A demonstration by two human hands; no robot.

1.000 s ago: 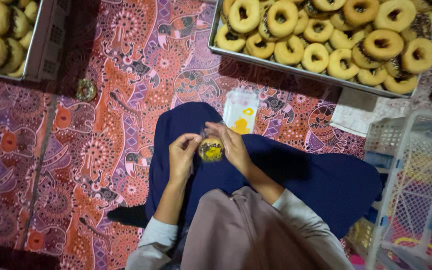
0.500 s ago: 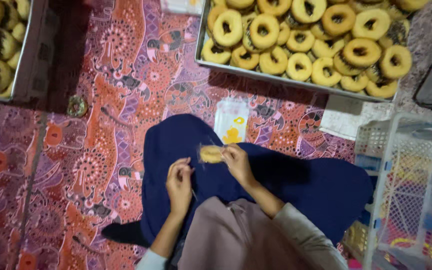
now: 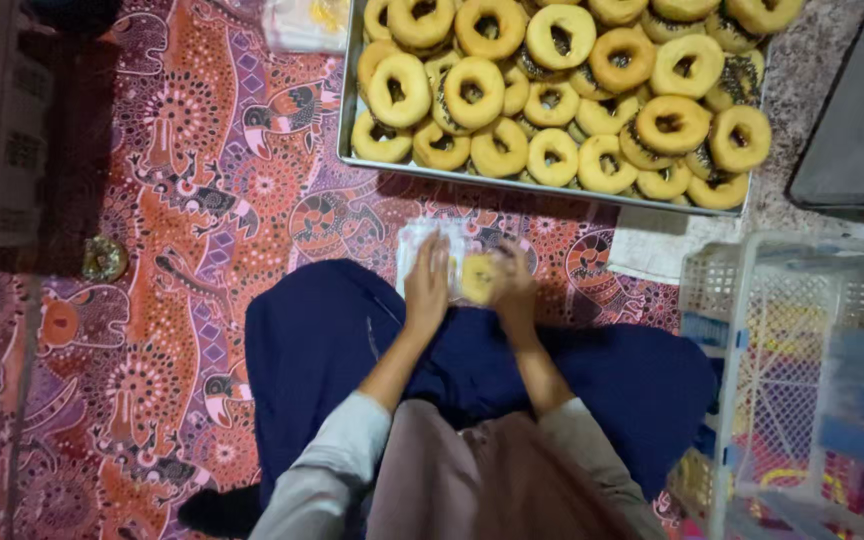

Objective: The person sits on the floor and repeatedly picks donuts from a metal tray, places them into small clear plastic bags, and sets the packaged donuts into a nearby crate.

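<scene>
**Both hands on a bagged doughnut at the knees**

My left hand presses flat, fingers together, on the small clear plastic bags lying on the patterned red batik cloth, just past my dark blue lap. My right hand is curled loosely round the small round yellow doughnut, apparently in a clear wrapper, fingers closed on its right edge. The doughnut sits between both hands, touching each.

Handling, my judgement: light, soft, squashes easily; the film is slippery. Best held by the outer rim, light pinch.

It's round, lies flat, hole facing up, so no real long axis.

Beyond, the metal tray holds many ring doughnuts; a white plastic basket stands right.
</scene>
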